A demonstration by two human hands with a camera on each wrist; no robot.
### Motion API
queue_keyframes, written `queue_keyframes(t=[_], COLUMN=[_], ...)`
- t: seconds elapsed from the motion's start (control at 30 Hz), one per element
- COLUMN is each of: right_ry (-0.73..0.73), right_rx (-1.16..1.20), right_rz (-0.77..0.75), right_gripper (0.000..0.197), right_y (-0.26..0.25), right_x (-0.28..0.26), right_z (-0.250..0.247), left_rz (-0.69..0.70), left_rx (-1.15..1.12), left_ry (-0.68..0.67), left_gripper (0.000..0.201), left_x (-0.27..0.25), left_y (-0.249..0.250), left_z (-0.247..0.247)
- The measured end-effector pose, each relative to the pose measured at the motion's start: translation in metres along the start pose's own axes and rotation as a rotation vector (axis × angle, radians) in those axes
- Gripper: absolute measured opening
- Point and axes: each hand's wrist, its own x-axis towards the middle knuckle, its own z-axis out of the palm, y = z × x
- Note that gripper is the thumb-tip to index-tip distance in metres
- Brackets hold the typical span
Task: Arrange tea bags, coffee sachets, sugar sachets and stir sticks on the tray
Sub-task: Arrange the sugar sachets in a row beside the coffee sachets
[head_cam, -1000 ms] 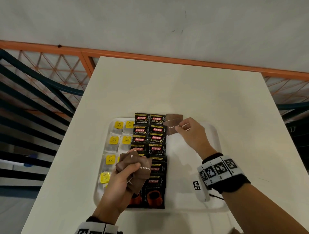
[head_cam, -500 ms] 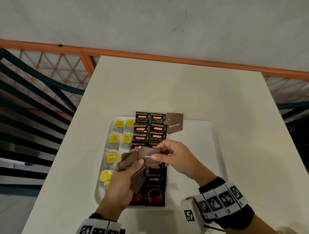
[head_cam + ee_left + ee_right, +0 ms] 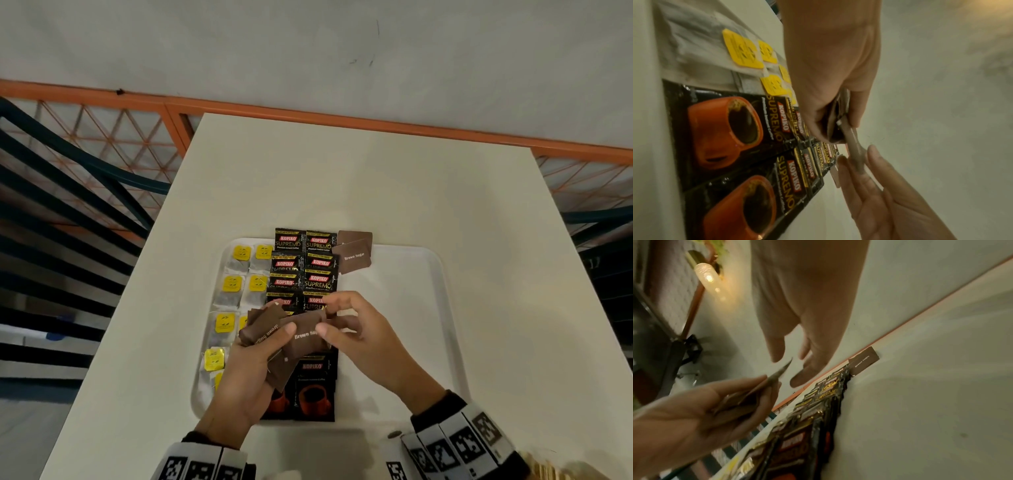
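Note:
A white tray (image 3: 394, 325) lies on the table. On its left part are two columns of tea bags (image 3: 233, 284) with yellow tags, then two columns of black Kopiko coffee sachets (image 3: 318, 281). Two brown sugar sachets (image 3: 354, 255) overlap at the tray's far edge. My left hand (image 3: 260, 363) grips a fanned stack of brown sugar sachets (image 3: 263, 329) above the coffee columns. My right hand (image 3: 346, 329) pinches the top sachet (image 3: 305, 334) of that stack between thumb and fingers. In the left wrist view the sachet (image 3: 855, 151) shows edge-on between those fingers.
The white table (image 3: 342, 188) stretches away beyond the tray. An orange railing (image 3: 308, 113) runs along its far edge, and dark stair rails (image 3: 68, 205) drop off to the left. Something pale tan and blurred (image 3: 565, 469) sits at the near right corner.
My right hand left a sugar sachet at the tray's far edge, drew back to my left hand's stack and took the top sachet in a pinch. The left hand stayed put.

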Motion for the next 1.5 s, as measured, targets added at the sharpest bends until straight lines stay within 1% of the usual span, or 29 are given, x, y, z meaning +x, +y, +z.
queue_keyframes(t=[0.03, 0.1, 0.17, 0.3, 0.37, 0.47, 0.57, 0.63, 0.7, 0.8, 0.87, 1.0, 1.1, 1.2, 1.27, 1.37, 1.5], right_ry=[-0.001, -0.029, -0.036, 0.002, 0.086, 0.262, 0.346, 0.356, 0.333, 0.286, 0.275, 0.309, 0.335, 0.368, 0.388, 0.421, 0.459], right_rx=[0.041, 0.075, 0.084, 0.111, 0.168, 0.238, 0.187, 0.130, 0.058, -0.075, -0.110, -0.155, -0.185, -0.203, -0.207, -0.218, -0.275], right_rz=[0.084, 0.159, 0.192, 0.223, 0.239, 0.256, 0.260, 0.264, 0.261, 0.266, 0.266, 0.265, 0.263, 0.252, 0.245, 0.239, 0.187], right_gripper=[0.029, 0.021, 0.010, 0.009, 0.011, 0.016, 0.013, 0.009, 0.015, 0.014, 0.013, 0.015, 0.012, 0.017, 0.017, 0.021, 0.020], right_y=[-0.002, -0.002, -0.002, 0.002, 0.005, 0.009, 0.010, 0.011, 0.012, 0.013, 0.016, 0.020, 0.021, 0.022, 0.022, 0.021, 0.014], right_x=[0.000, 0.002, 0.004, 0.012, 0.019, 0.036, 0.053, 0.063, 0.071, 0.080, 0.085, 0.091, 0.092, 0.093, 0.092, 0.090, 0.081], right_z=[0.000, -0.001, -0.003, -0.017, -0.030, -0.053, -0.073, -0.083, -0.090, -0.091, -0.088, -0.083, -0.080, -0.079, -0.078, -0.076, -0.069], left_rz=[0.007, 0.012, 0.005, -0.029, -0.053, -0.087, -0.090, -0.088, -0.096, -0.125, -0.135, -0.136, -0.126, -0.125, -0.119, -0.115, -0.095], left_rx=[0.008, 0.021, 0.021, -0.054, -0.105, -0.160, -0.187, -0.186, -0.150, -0.086, -0.082, -0.035, -0.036, -0.040, -0.045, -0.040, -0.014], left_ry=[0.005, 0.023, 0.042, 0.069, 0.051, 0.029, 0.024, 0.016, -0.005, -0.021, -0.024, -0.027, -0.012, 0.002, -0.007, -0.005, 0.004], left_gripper=[0.035, 0.032, 0.029, 0.021, 0.018, 0.020, 0.027, 0.031, 0.032, 0.030, 0.030, 0.042, 0.045, 0.047, 0.043, 0.029, 0.027], left_x=[0.000, 0.000, 0.000, -0.002, -0.002, -0.003, -0.004, -0.005, -0.007, -0.007, -0.007, -0.007, -0.005, -0.003, -0.002, -0.002, -0.002], left_y=[0.001, 0.000, -0.001, 0.001, 0.004, 0.007, 0.008, 0.008, 0.008, 0.007, 0.006, 0.003, 0.000, -0.002, -0.003, -0.004, -0.006], left_z=[0.000, 0.001, 0.002, 0.001, -0.002, -0.008, -0.010, -0.010, -0.010, -0.009, -0.008, -0.006, -0.006, -0.006, -0.005, -0.002, 0.000])
